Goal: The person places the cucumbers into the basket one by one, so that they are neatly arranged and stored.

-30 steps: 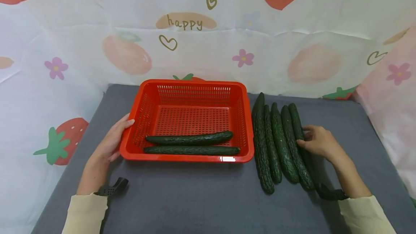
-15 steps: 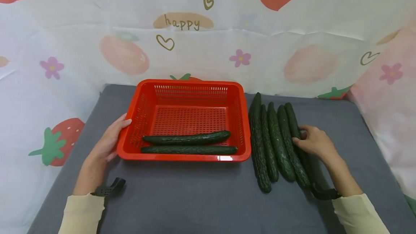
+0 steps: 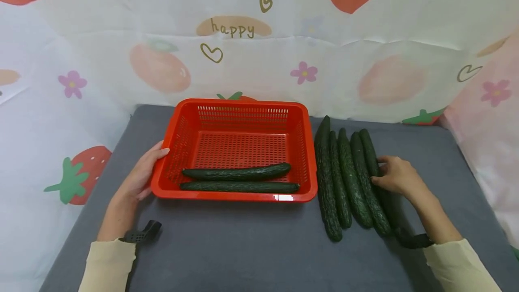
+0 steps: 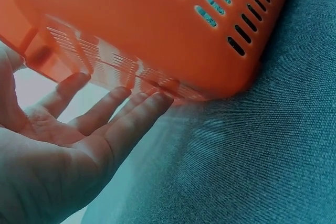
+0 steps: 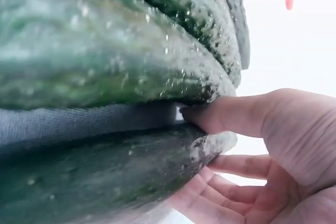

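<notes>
In the head view, my left hand [image 3: 139, 177] holds the left side of a red plastic basket [image 3: 242, 196], thumb over the rim. In the left wrist view its fingers [image 4: 139, 116] lie against the slotted outer wall. Two dark green cucumbers [image 3: 237, 173] lie crosswise inside, near the front wall. To the right, several more cucumbers [image 3: 352, 179] lie side by side, lengthwise. My right hand [image 3: 399, 178] pinches the rightmost cucumber [image 3: 368, 150]. The right wrist view shows its thumb [image 5: 231, 115] in the gap beside the neighbouring cucumber [image 5: 105, 61], other fingers along the far side.
A grey cloth [image 3: 243, 247] covers the table. Behind it hangs a white printed curtain [image 3: 251, 71] with strawberries and flowers. The leftmost loose cucumber [image 3: 325, 170] lies close against the basket's right side. Dark straps with cameras sit on both wrists.
</notes>
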